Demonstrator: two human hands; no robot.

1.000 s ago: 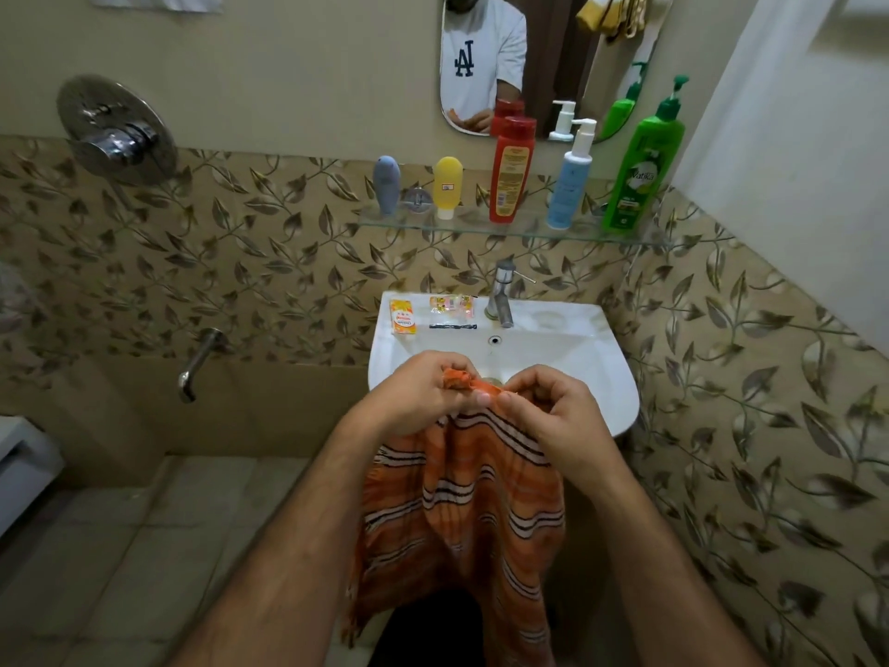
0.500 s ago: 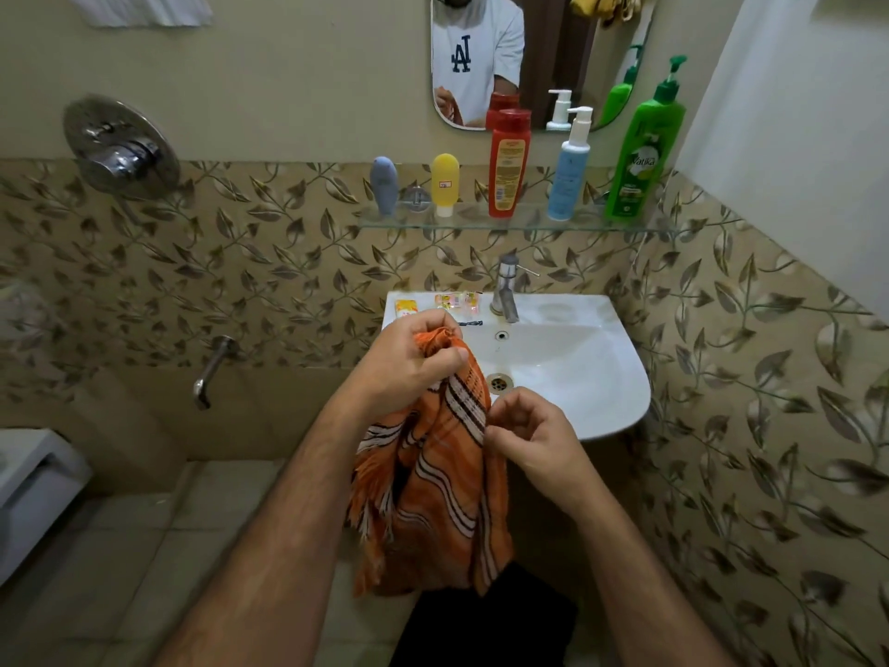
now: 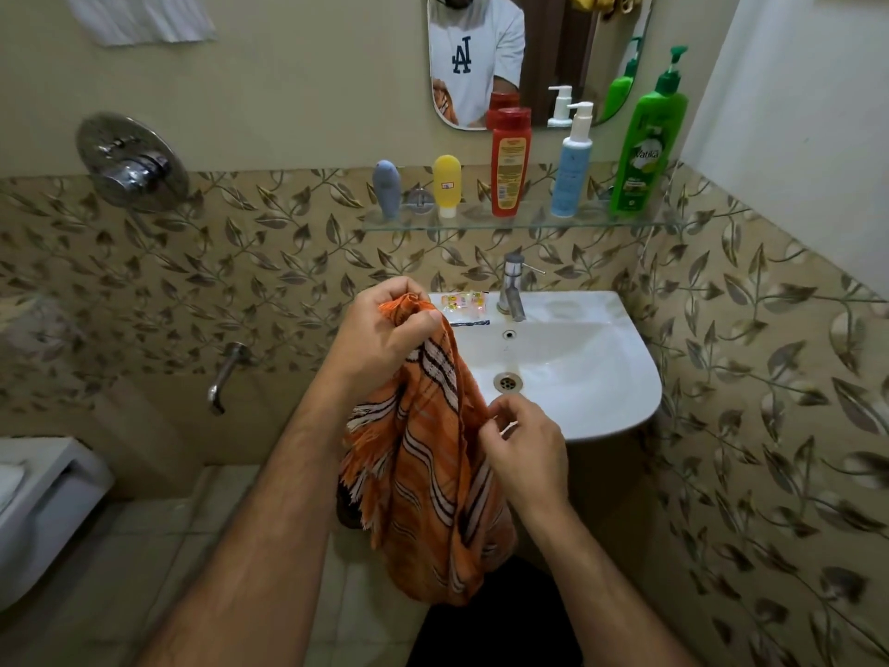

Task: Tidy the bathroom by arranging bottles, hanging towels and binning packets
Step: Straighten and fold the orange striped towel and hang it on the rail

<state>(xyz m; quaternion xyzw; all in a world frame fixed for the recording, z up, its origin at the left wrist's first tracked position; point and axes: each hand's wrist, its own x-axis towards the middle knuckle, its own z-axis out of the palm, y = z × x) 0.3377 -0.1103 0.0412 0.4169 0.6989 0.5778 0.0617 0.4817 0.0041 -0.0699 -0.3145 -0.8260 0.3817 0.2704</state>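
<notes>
An orange striped towel (image 3: 423, 479) hangs bunched in front of the white sink (image 3: 606, 377). My left hand (image 3: 380, 337) grips its top end, raised by the sink's left rim. Lower down, my right hand (image 3: 522, 447) pinches the towel's right edge. Small packets (image 3: 464, 300) lie on the sink's back ledge beside the tap (image 3: 511, 288). On the glass shelf (image 3: 519, 222) stand a grey-blue tube (image 3: 386, 187), a yellow tube (image 3: 447, 184), a red bottle (image 3: 510, 161), a blue pump bottle (image 3: 572, 163) and a green pump bottle (image 3: 647, 142).
A mirror (image 3: 524, 55) hangs above the shelf. A shower valve (image 3: 132, 163) and a wall spout (image 3: 223, 375) are at the left, with a white toilet (image 3: 38, 507) at the lower left. A pale towel (image 3: 139, 16) hangs at the top left. The tiled wall closes in on the right.
My hands, together at the towel's top a second ago, have parted. The left rose with the top end; the right slid down its edge. The flat towel is now bunched.
</notes>
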